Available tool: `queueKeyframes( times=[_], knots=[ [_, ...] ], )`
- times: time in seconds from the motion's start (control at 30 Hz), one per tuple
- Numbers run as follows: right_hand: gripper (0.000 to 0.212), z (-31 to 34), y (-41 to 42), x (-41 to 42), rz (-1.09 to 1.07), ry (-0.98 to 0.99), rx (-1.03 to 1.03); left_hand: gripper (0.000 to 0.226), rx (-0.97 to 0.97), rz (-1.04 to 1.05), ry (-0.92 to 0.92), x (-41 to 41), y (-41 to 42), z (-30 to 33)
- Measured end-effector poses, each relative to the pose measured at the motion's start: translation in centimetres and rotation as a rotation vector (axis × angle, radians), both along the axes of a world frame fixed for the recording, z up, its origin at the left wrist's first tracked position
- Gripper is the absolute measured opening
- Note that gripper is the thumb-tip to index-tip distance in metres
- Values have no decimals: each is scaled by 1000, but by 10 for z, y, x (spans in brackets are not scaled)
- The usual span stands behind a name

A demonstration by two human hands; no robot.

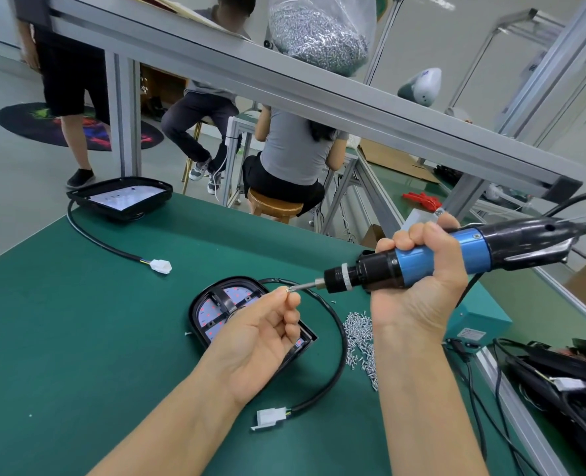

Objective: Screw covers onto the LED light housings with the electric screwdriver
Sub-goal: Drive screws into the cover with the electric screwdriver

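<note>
My right hand [422, 269] grips the blue and black electric screwdriver [439, 255], held nearly level with its bit pointing left. My left hand [264, 331] pinches a small screw [289, 288] at the bit's tip, above a black LED light housing [216, 304] that lies on the green mat. The housing's black cover frame sits over a white board with red dots; my left hand hides its right part. Its black cable [339, 338] loops round to a white plug [269, 415]. A pile of loose screws [360, 341] lies right of the housing.
A second housing [123, 197] with cable and white plug [161, 266] sits at the mat's far left edge. A teal box [477, 321] and tangled black cables [559, 372] lie right. A bag of screws [319, 32] rests on the aluminium frame overhead. People sit and stand beyond the table.
</note>
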State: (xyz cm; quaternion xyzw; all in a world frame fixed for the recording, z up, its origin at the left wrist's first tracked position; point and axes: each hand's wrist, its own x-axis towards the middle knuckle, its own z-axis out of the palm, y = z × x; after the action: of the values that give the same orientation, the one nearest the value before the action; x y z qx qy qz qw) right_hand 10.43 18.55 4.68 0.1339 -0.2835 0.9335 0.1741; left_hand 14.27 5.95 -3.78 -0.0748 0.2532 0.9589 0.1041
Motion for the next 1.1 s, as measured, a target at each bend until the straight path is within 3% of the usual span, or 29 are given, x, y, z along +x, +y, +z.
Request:
queueKeyframes(
  times=[0.07, 0.23, 0.37, 0.53, 0.67, 1.1],
  knots=[
    [23, 0, 0, -1, -7, 1, -15, 7, -20, 47, 12, 1, 1, -1],
    [27, -8, -7, -1, -82, -59, 13, 6, -304, 234, 194, 6, 14, 9],
    [27, -11, -5, -1, -131, -84, -3, 16, -342, 301, 195, 6, 11, 16],
    [25, -7, 6, 7, -66, -35, -21, 7, -175, 225, 47, 7, -10, 4],
    [22, -5, 9, 13, -34, 5, -48, 21, -45, 163, -32, 5, -11, -1],
    [22, 0, 5, 15, -23, 41, 14, 14, -86, 93, 53, 9, -7, 5]
  ],
)
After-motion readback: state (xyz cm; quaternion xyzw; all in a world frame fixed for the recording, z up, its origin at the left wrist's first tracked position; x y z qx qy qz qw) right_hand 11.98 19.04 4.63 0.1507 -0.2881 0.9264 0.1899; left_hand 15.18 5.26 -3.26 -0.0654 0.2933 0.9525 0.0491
